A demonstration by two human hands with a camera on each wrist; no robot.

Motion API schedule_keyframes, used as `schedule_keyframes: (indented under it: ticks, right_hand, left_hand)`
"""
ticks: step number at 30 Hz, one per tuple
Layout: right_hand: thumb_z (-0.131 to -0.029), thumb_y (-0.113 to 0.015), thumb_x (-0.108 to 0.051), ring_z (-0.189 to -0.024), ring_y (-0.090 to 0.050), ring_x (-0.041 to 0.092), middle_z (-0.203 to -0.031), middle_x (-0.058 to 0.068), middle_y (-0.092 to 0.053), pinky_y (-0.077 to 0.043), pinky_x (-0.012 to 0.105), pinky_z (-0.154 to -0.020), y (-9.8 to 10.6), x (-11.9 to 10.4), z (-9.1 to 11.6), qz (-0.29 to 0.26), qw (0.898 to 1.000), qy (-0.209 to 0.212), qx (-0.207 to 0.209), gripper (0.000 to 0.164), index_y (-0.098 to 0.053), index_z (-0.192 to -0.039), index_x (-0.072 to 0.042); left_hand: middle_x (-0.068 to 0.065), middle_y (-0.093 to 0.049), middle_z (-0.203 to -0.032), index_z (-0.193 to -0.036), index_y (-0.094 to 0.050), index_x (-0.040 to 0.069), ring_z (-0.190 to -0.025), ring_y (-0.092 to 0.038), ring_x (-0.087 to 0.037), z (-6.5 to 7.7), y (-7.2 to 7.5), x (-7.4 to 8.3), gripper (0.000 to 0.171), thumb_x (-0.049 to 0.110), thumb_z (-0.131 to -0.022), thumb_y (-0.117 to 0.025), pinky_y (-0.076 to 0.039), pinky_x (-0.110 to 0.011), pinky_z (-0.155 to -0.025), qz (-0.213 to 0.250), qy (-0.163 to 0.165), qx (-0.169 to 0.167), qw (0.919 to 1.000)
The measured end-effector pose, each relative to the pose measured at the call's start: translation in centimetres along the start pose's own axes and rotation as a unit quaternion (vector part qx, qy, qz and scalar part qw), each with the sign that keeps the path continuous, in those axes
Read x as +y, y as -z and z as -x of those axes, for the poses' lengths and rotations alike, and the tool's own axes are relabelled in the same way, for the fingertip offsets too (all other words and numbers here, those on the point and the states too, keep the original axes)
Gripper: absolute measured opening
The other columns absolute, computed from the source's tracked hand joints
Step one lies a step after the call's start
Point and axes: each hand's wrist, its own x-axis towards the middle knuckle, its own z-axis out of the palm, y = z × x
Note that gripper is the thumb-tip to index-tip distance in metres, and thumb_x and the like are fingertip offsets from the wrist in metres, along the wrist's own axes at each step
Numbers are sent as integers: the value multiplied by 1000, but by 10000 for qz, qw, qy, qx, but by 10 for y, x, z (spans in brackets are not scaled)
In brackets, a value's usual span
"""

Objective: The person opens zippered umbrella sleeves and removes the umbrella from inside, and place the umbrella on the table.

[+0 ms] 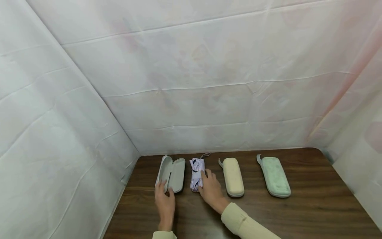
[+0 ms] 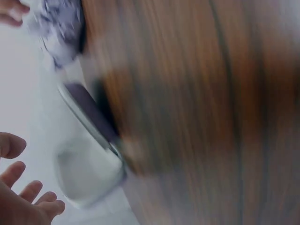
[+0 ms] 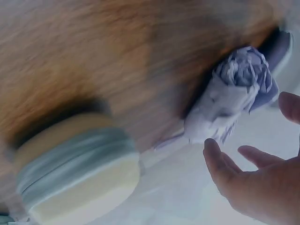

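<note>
At the table's left lies a grey zip case spread open, its lid folded out to the left. Over its near edge my left hand hovers with fingers spread; the left wrist view shows a gap between that hand and the blurred case. To the right of the case is a folded lilac umbrella with dark print and a wrist loop. My right hand is at its right side, fingers loosely bent. In the right wrist view those fingertips are close to the umbrella; contact cannot be told.
A closed cream case with a grey strap lies right of my right hand. Farther right is a closed mint green case, also strapped. The dark wooden table meets pale fabric walls behind and at the left.
</note>
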Motion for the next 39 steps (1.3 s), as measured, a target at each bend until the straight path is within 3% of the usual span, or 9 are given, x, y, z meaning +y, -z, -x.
schedule_keyframes:
  ticks: [5,10,19,23,31,35,39]
  right_hand:
    - [-87,-85,-15,-122,-61,42,-137,23,-60,-58,52,-91,21,11,0,-197,9995,-55,225,57,-65,-137,5]
    - [-88,-85,-12,-117,-63,41,-133,22,-64,-57,51,-93,39,28,-1,-504,9974,-211,476,53,-66,-135,5]
    - [-87,-83,-3,-114,-65,43,-129,21,-67,-58,54,-89,59,63,5,-546,9945,-431,782,46,-70,-130,6]
    - [-88,-81,0,-114,-64,43,-129,20,-67,-60,54,-85,65,75,9,-470,9951,-502,714,44,-70,-130,4]
    - [-90,-77,3,-111,-64,44,-127,22,-67,-59,53,-79,78,97,19,-344,9953,-422,795,40,-70,-129,4]
    - [-90,-76,4,-110,-64,45,-127,23,-67,-59,53,-79,82,107,22,-296,9951,-433,837,38,-71,-128,5]
    - [-90,-76,4,-108,-64,44,-126,24,-68,-59,53,-77,85,115,23,-279,9946,-434,906,37,-71,-127,6]
  left_hand:
    - [-26,-67,-131,-115,-73,-5,-121,-64,-48,15,-13,28,40,-16,-77,-79,-48,-55,-98,74,-690,85,9976]
    - [-20,-69,-130,-116,-74,-2,-119,-67,-40,32,-28,56,41,-16,-78,-80,-53,-48,-98,272,-843,-184,9959]
    - [-18,-71,-124,-116,-74,-1,-114,-70,-35,69,-55,93,44,-17,-76,-81,-57,-52,-93,615,-1277,-967,9852]
    - [-13,-71,-127,-119,-74,3,-116,-70,-33,80,-65,106,44,-14,-78,-81,-57,-51,-95,653,-1349,-1336,9796]
    - [-15,-71,-127,-118,-74,4,-115,-70,-30,96,-80,124,43,-10,-79,-82,-58,-47,-95,655,-1482,-1738,9714]
    - [-15,-70,-129,-119,-74,2,-116,-69,-31,100,-84,130,42,-8,-79,-83,-57,-46,-96,635,-1508,-1926,9675]
    - [-14,-70,-130,-119,-74,4,-119,-68,-29,102,-88,136,43,-4,-79,-85,-57,-44,-98,478,-1732,-2096,9611]
